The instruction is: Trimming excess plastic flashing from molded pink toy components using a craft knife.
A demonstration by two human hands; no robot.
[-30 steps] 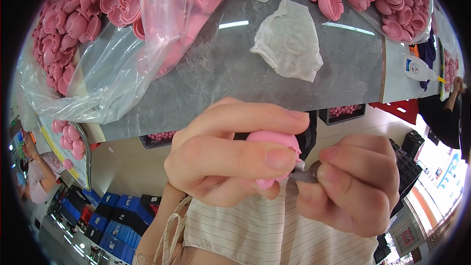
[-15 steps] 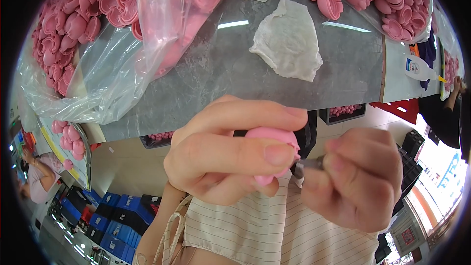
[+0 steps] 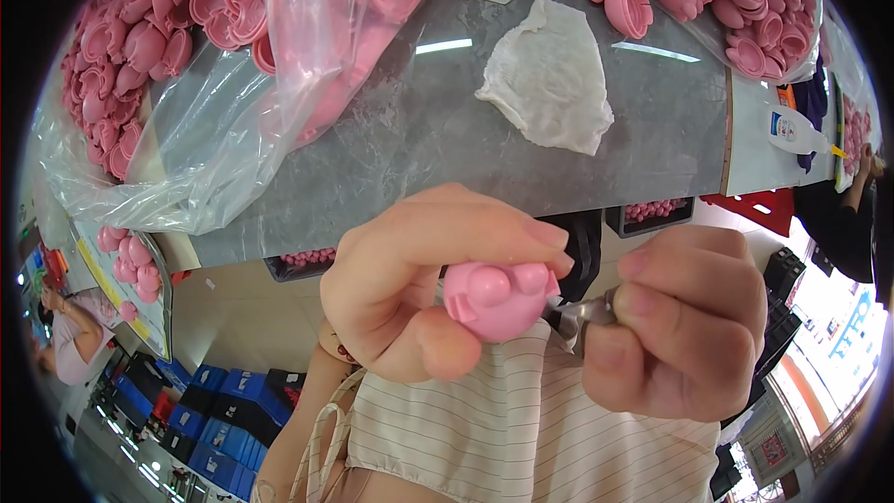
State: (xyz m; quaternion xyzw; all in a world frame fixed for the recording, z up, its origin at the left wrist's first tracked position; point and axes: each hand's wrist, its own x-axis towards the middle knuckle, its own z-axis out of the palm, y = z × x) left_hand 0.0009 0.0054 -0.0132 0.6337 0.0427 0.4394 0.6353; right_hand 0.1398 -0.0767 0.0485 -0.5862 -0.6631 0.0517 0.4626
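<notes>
My left hand [image 3: 396, 270] pinches a rounded pink plastic piece [image 3: 501, 315] between thumb and fingers, in front of my striped top. Two round bumps stand out on the piece's upper side, and small ridges show at its edges. In my closed right hand [image 3: 694, 326] is a small metal tool [image 3: 589, 310] with a narrow, pointed end. That end reaches toward the right side of the pink piece; whether it touches is hard to tell. The rest of the tool is hidden in my fingers.
On the grey table [image 3: 419, 140] lies a crumpled white cloth [image 3: 554, 74]. A clear plastic bag [image 3: 312, 47] and heaped pink shells [image 3: 144, 47] fill the left, with more pink pieces [image 3: 745, 0] at far right. A white bottle [image 3: 794, 130] stands beyond. Blue crates [image 3: 223, 410] are stacked lower left.
My left hand has turned the pink piece, so its two bumps now show and fewer fingers cover it. My right hand, blurred earlier, is sharp now and the metal tool shows more clearly.
</notes>
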